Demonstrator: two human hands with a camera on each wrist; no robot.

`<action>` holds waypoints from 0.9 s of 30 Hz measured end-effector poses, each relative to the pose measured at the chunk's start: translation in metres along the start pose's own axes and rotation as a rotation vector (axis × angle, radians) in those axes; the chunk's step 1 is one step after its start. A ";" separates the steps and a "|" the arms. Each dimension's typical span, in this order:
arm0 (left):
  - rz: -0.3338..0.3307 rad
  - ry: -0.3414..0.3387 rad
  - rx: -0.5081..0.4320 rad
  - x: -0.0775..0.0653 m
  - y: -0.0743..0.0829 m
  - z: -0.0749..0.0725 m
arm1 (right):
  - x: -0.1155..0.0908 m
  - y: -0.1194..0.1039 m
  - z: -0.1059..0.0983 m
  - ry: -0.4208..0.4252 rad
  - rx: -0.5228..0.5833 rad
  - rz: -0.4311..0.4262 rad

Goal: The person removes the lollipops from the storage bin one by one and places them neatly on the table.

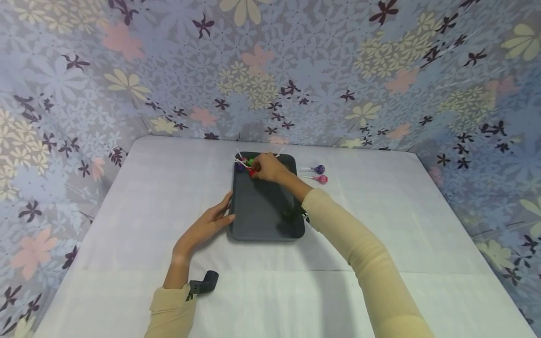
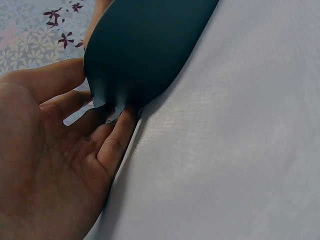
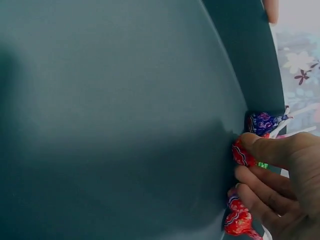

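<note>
A dark grey tray (image 1: 264, 211) lies on the white-covered table. My left hand (image 1: 204, 227) rests against its left side, the extended fingers and thumb touching the outer wall, as the left wrist view also shows. Inside the tray's far end, my right hand (image 1: 270, 168) pinches a red-wrapped lollipop (image 3: 243, 154) between thumb and fingers. A purple lollipop (image 3: 262, 122) lies beside it in the far left corner, and a green one (image 1: 250, 162) is partly hidden by the hand. Below the fingers in the right wrist view sits another red lollipop (image 3: 238, 220). White sticks poke over the rim.
Right of the tray, a dark purple lollipop (image 1: 320, 169) and a pink lollipop (image 1: 322, 179) lie on the white tablecloth (image 1: 380, 211), their sticks pointing left. A flower-patterned cloth (image 1: 274, 70) hangs behind the table and along both sides.
</note>
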State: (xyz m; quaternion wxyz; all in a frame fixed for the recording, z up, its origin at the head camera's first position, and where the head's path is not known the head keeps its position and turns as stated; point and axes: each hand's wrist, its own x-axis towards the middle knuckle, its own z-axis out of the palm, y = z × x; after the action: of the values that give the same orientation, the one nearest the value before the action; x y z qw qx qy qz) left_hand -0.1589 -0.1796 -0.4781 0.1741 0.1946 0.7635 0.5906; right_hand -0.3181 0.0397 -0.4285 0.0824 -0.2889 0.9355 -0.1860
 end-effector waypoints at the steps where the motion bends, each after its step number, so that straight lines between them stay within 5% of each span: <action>1: 0.005 -0.001 -0.001 0.000 0.000 0.000 | -0.001 0.000 0.000 -0.001 0.002 0.003; 14: 0.003 0.006 0.022 0.001 0.001 0.002 | -0.010 0.003 -0.003 0.038 0.066 0.044; 27: -0.012 0.025 0.041 -0.003 0.003 0.008 | -0.054 0.023 -0.033 0.194 0.211 0.007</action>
State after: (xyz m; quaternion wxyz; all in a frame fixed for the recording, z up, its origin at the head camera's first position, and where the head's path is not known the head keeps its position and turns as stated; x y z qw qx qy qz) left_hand -0.1516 -0.1739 -0.4772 0.1641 0.1861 0.7789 0.5760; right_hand -0.2940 0.0984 -0.4051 0.0224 -0.2560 0.9154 -0.3099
